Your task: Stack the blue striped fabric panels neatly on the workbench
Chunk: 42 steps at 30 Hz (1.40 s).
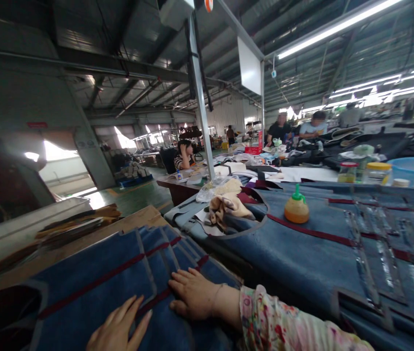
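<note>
Both hands lay flat and open on a fanned stack of blue panels point(119, 273) with red stripes, at the near edge of the tabletop point(134, 219); the left hand point(117, 329) pressed palm-down at the bottom edge of the view, gripping nothing; the right hand point(192, 295), in a floral sleeve point(287, 326), rested just beside it, fingers spread over the overlapping panel edges; an orange bottle point(296, 207) stood well apart on a farther blue piece point(320, 253).

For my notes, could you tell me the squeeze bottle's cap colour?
Green, on the orange squeeze bottle; head view.
</note>
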Motion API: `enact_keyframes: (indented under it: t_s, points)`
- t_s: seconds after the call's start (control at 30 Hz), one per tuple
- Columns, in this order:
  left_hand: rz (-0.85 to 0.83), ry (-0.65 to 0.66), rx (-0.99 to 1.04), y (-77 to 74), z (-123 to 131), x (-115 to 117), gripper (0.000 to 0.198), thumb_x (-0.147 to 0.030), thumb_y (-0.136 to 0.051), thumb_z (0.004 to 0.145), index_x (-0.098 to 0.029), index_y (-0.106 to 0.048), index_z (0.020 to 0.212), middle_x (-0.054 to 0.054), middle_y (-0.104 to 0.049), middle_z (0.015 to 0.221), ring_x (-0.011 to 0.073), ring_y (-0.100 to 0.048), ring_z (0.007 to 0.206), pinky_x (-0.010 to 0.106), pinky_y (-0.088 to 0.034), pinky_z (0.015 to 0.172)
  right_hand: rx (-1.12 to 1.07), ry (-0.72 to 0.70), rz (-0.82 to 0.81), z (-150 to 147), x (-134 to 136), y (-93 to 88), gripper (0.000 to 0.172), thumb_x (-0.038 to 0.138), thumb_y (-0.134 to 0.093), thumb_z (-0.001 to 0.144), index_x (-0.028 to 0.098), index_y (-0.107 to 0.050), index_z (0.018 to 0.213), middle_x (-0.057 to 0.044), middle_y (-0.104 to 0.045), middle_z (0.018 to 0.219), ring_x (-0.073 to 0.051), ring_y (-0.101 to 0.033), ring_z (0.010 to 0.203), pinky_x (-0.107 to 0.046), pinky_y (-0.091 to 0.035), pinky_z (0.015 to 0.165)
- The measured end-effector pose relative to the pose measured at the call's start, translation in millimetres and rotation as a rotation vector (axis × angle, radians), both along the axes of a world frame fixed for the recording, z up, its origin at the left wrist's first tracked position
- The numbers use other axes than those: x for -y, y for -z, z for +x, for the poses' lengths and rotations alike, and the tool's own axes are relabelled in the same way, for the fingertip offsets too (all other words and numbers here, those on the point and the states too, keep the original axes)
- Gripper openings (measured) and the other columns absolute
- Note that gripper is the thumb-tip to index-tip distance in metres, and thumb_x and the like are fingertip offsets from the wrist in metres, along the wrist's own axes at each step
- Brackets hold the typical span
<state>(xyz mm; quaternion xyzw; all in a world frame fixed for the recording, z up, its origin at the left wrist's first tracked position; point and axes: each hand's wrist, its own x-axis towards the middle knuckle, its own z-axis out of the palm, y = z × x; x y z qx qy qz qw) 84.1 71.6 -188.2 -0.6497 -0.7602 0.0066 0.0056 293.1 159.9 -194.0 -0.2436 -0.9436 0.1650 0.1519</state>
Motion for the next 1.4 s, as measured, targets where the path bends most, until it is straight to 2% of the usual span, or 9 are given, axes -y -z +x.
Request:
enact_keyframes:
  t_s: [0.1, 0.2, 0.33, 0.4, 0.53, 0.73, 0.97, 1.17, 1.4]
  points:
    - [0.027, -0.006, 0.0, 0.1, 0, 1, 0.054, -0.043, -0.031, 0.084, -0.02, -0.048, 0.129, 0.003, -0.046, 0.136, 0.0176, -0.041, 0.125, 0.035, -0.037, 0.1, 0.188, -0.017, 0.055, -1, 0, -23.3, 0.052, 0.043, -0.048, 0.083, 0.008, -0.051, 0.122, -0.019, -0.053, 0.124, -0.03, -0.05, 0.114, -0.045, -0.043, 0.094]
    - [0.072, 0.012, -0.001, 6.5, -4, 1, 0.052, -0.042, -0.033, 0.084, -0.02, -0.048, 0.128, 0.002, -0.047, 0.135, 0.0178, -0.042, 0.124, 0.034, -0.038, 0.099, 0.447, -0.027, 0.028, -1, 6, -65.2, 0.043, 0.042, -0.047, 0.084, 0.009, -0.061, 0.107, -0.016, -0.065, 0.102, -0.029, -0.063, 0.094, -0.039, -0.052, 0.078]
    - [0.111, 0.032, -0.04, 13.9, -8, 1, 0.048, -0.039, -0.033, 0.085, -0.02, -0.05, 0.126, 0.003, -0.05, 0.133, 0.0184, -0.044, 0.122, 0.035, -0.04, 0.097, 0.409, -0.076, 0.088, -14, 8, -98.8, 0.038, 0.037, -0.037, 0.089, 0.012, -0.062, 0.103, -0.013, -0.067, 0.097, -0.027, -0.064, 0.089, -0.036, -0.052, 0.073]
    - [0.118, 0.034, -0.06, 13.4, -6, 1, 0.048, -0.037, -0.032, 0.086, -0.019, -0.051, 0.126, 0.004, -0.05, 0.132, 0.0182, -0.045, 0.121, 0.034, -0.04, 0.096, 0.344, -0.059, 0.095, -28, 3, -91.9, 0.036, 0.034, -0.037, 0.089, 0.013, -0.06, 0.107, -0.013, -0.067, 0.1, -0.026, -0.064, 0.089, -0.035, -0.052, 0.073]
    - [0.127, 0.023, -0.054, 7.7, 0, 3, 0.049, -0.04, -0.03, 0.087, -0.018, -0.052, 0.124, 0.005, -0.052, 0.13, 0.0183, -0.046, 0.12, 0.034, -0.04, 0.096, 0.24, 0.055, 0.034, -56, -11, -51.3, 0.038, 0.037, -0.039, 0.086, 0.016, -0.057, 0.112, -0.013, -0.066, 0.101, -0.027, -0.064, 0.089, -0.037, -0.052, 0.072]
    - [0.17, 0.043, -0.068, 9.2, -2, 4, 0.049, -0.039, -0.031, 0.085, -0.019, -0.055, 0.122, 0.005, -0.053, 0.128, 0.0194, -0.048, 0.119, 0.036, -0.041, 0.096, -0.05, 0.196, -0.042, -71, -15, -11.3, 0.034, 0.034, -0.046, 0.083, 0.021, -0.061, 0.11, -0.007, -0.066, 0.105, -0.024, -0.059, 0.1, -0.038, -0.046, 0.087]
    - [0.196, 0.049, -0.071, 8.5, -1, 4, 0.049, -0.039, -0.031, 0.082, -0.02, -0.058, 0.119, 0.004, -0.057, 0.124, 0.0197, -0.052, 0.115, 0.036, -0.043, 0.093, -0.092, 0.205, -0.236, -71, -18, -5.8, 0.038, 0.04, -0.051, 0.079, 0.026, -0.061, 0.113, -0.004, -0.067, 0.104, -0.024, -0.06, 0.099, -0.036, -0.044, 0.089]
    - [0.187, 0.061, -0.088, 10.2, -2, 4, 0.051, -0.044, -0.029, 0.082, -0.022, -0.061, 0.115, 0.003, -0.057, 0.124, 0.0199, -0.052, 0.114, 0.035, -0.043, 0.093, -0.065, 0.193, -0.229, -73, -13, -6.1, 0.031, 0.024, -0.05, 0.077, 0.026, -0.064, 0.104, -0.003, -0.067, 0.104, -0.023, -0.058, 0.103, -0.039, -0.041, 0.091]
    - [0.285, 0.078, -0.117, 13.7, -8, 6, 0.052, -0.054, -0.039, 0.076, -0.025, -0.062, 0.112, 0.004, -0.059, 0.121, 0.0236, -0.054, 0.111, 0.042, -0.039, 0.096, -0.106, 0.148, -0.138, -71, -18, -0.3, 0.028, 0.019, -0.05, 0.076, 0.02, -0.067, 0.098, -0.005, -0.066, 0.095, -0.018, -0.059, 0.094, -0.027, -0.044, 0.085]
